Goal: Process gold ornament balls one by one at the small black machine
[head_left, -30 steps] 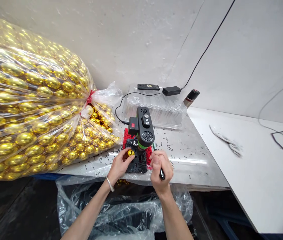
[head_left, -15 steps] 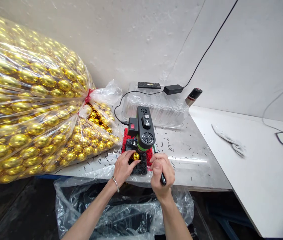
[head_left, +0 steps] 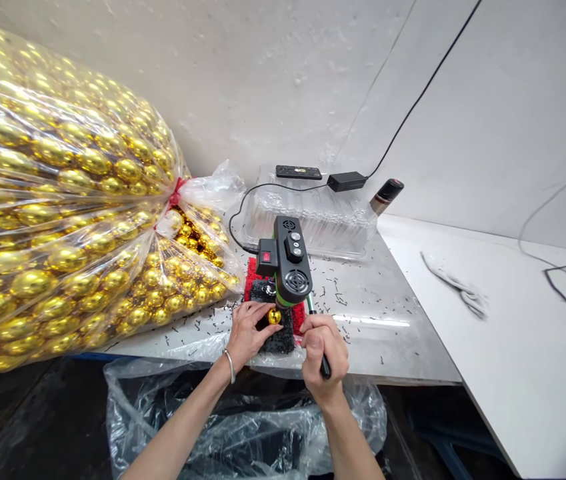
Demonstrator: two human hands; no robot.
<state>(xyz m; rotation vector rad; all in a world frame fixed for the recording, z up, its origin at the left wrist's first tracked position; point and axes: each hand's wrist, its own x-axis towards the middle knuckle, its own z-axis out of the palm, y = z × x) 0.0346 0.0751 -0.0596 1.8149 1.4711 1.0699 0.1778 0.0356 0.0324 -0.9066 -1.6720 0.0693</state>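
Between the thumb and fingers of my left hand point(head_left: 251, 327) is a small shiny gold ball point(head_left: 274, 316). It sits right below the front end of a black benchtop machine point(head_left: 293, 263) with round vent grilles, buttons and a green band. The machine stands on a dark, crumb-covered base point(head_left: 279, 340) over a red mat point(head_left: 299, 317). My right hand point(head_left: 325, 348) is wrapped round the black-ended lever handle point(head_left: 326, 367) at the machine's right side. The machine's tip, where it meets the ball, is hidden.
A large clear bag of gold balls point(head_left: 63, 213), tied with red, fills the left side. Behind the machine stand a clear plastic tray point(head_left: 313, 213), a power adapter point(head_left: 347, 181) and a dark-capped can point(head_left: 387, 195). Black shavings litter the metal tabletop point(head_left: 363, 320). Plastic sheeting point(head_left: 243, 433) hangs in front.
A dark mark visible on the gold ball earlier no longer shows. Both hands keep their holds, and the whole view has shifted slightly.
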